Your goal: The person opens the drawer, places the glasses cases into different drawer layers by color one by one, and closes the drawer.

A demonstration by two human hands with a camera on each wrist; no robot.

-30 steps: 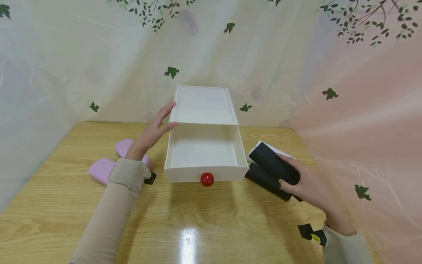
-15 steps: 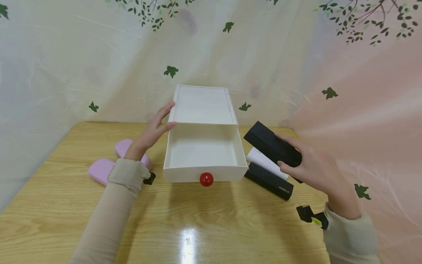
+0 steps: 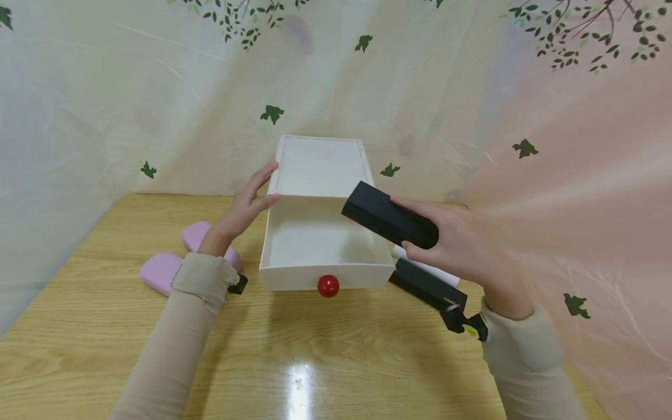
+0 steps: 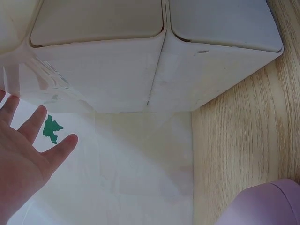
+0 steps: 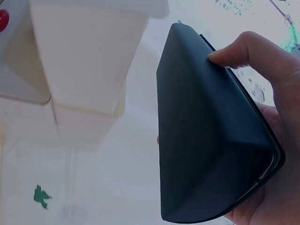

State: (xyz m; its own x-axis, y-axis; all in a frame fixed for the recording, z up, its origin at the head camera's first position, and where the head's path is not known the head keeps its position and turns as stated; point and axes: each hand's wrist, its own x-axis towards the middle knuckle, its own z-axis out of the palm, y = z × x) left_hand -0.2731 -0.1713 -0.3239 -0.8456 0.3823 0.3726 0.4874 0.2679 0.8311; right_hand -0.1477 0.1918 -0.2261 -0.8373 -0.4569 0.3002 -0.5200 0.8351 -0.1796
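Note:
A white box (image 3: 322,166) stands at mid-table with its drawer (image 3: 294,275) pulled out, a red knob (image 3: 328,286) on the front; no object shows inside. Against the box's left side rests my left hand (image 3: 236,213), fingers spread and fairly straight, also seen in the left wrist view (image 4: 28,154). My right hand (image 3: 457,245) grips a black case (image 3: 388,216) by its right end, over the drawer's right rear part. In the right wrist view the thumb presses on the black case (image 5: 201,126), and the hand (image 5: 276,93) is partly behind it.
Right of the drawer lie another black case (image 3: 427,286) and a white case (image 3: 446,276), partly covered by the right hand and the held case. Two pink objects (image 3: 161,272) lie beside the left forearm. A curtain (image 3: 210,116) with leaf prints hangs behind the table (image 3: 262,361).
The right hand has lifted the black case from beside the other cases and carried it left, over the drawer. The left hand stays against the box.

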